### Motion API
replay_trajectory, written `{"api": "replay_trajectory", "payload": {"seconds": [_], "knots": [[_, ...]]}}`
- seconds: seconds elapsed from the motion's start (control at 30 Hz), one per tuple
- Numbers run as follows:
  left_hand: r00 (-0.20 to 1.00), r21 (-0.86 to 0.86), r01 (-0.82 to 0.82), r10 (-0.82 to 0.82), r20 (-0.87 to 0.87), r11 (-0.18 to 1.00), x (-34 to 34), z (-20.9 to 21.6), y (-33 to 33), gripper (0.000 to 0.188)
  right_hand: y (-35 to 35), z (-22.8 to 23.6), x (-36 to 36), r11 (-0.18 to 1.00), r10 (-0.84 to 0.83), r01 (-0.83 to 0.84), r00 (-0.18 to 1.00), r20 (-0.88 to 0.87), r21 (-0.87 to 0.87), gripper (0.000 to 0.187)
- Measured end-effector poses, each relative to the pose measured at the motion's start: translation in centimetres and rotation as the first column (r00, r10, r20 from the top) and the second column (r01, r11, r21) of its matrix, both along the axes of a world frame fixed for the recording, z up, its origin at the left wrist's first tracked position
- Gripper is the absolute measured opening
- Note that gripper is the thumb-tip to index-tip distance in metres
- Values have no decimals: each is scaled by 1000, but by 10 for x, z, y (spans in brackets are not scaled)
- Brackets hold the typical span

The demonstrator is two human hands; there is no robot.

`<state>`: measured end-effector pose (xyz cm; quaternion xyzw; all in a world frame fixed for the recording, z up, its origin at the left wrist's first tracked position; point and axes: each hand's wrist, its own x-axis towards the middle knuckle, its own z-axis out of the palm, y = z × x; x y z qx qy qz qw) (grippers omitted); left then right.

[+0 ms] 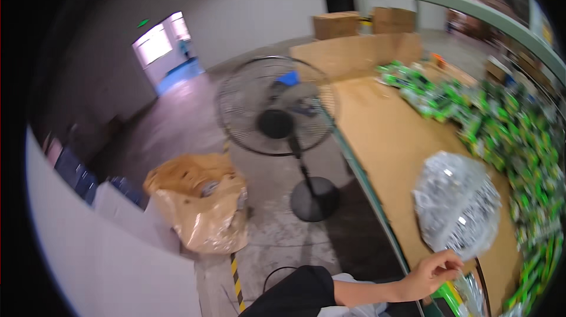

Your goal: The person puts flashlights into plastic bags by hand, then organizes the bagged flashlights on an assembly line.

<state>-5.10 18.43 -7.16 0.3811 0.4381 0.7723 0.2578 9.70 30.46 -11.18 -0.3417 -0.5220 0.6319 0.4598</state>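
My left hand (435, 273) reaches in from the lower edge, its forearm bare below a black sleeve. Its fingers are loosely bent, with a gap between them and nothing visible in the grasp. Just beyond the fingertips, a clear plastic bag (451, 199) full of small silvery pieces rests on the brown tabletop (386, 134). Green and clear packets (451, 299) lie below the hand, partly covered by it. My right hand is out of view.
Many green packets (501, 122) are heaped along the table's right side. Left of the table stands a black pedestal fan (276, 124). A large brown bag (206, 222) sits on the floor by a white surface (106, 258). Cardboard boxes (336, 25) stand at the far end.
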Motion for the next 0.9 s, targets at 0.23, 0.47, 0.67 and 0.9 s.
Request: {"api": "replay_trajectory", "payload": {"seconds": [0.23,0.47,0.67,0.9], "knots": [[932,-345,267,-332,-147,900,-20,41,-24,52,4,-47,-43,982,187,-186,982,17,-44,51],[999,-212,34,-37,-13,977,-49,-15,-34,41,-28,4,50,997,68,-58,971,-229,50,78],[909,-13,-324,315,274,946,-105,-11,-24,45,-21,-19,98,993,-76,57,976,-202,-100,32],[785,125,-518,413,461,846,-235,0,32,30,-39,-33,105,992,-74,65,994,-83,-109,24]]}}
